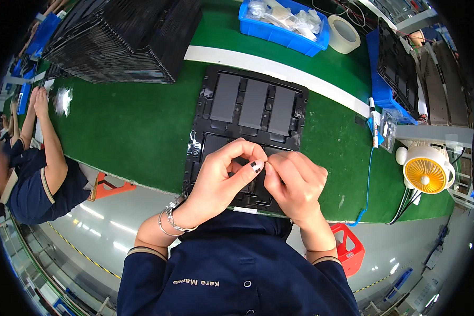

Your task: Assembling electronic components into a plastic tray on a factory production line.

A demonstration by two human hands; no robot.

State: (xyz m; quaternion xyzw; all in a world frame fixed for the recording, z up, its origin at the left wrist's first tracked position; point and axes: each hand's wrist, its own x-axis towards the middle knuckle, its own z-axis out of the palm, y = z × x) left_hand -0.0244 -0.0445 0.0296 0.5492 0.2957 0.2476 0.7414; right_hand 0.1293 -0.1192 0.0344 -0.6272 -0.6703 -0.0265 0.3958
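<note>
A black moulded tray (205, 105) lies on the green table (126, 131) in front of me. Its far row holds three dark grey flat rectangular parts (253, 104). My left hand (221, 176) and my right hand (295, 184) meet over the tray's near row, fingertips pinched together on a small piece that the fingers hide. Metal bracelets (171, 221) circle my left wrist. The near-row pockets are mostly covered by both hands. Clear film (194, 145) shows at the tray's left edge.
A tall stack of black trays (126, 37) fills the far left. A blue bin of bagged parts (282, 23) and a tape roll (344, 34) stand behind. More black trays (397, 68), a marker (373, 113) and a small yellow fan (426, 168) sit right. A co-worker (31, 174) works left.
</note>
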